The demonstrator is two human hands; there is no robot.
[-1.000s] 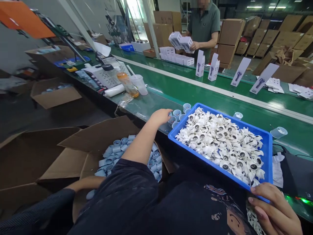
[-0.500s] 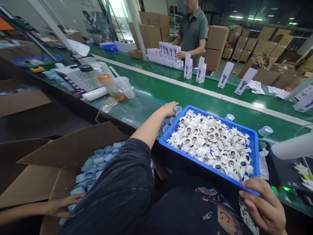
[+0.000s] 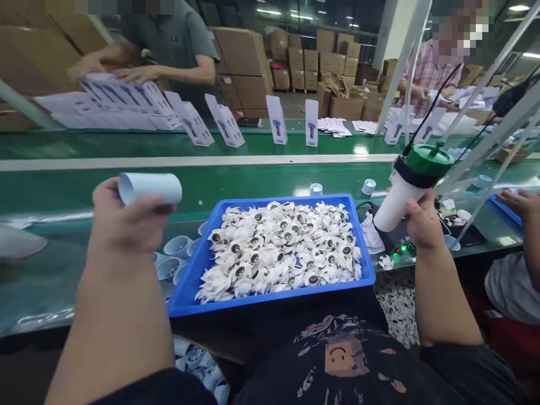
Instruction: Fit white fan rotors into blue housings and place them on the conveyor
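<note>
Up on the left, my left hand [image 3: 129, 222] is closed around a light blue plastic cup [image 3: 158, 187], which lies on its side with the open end facing left. My right hand [image 3: 424, 222] grips a white cylindrical hand tool [image 3: 399, 202], tilted, with a black band and a green cap; a black cord runs up from it. Between the hands sits a blue tray [image 3: 270, 298] heaped with white fan impellers [image 3: 278, 247], several with dark round hubs. More blue cups [image 3: 177, 246] stand against the tray's left side, small parts visible in some.
Two cups [image 3: 368, 186] stand behind the tray on the green conveyor [image 3: 261, 174]. A black device with lit lamps [image 3: 403, 247] lies right of the tray. White printed boxes [image 3: 276, 121] line the far side, where two people work. Another person's hand [image 3: 521, 201] is at far right.
My view has turned right. My left hand has come up from the cups with one in its grip. My right hand has left the tray's corner and now holds the white tool.
</note>
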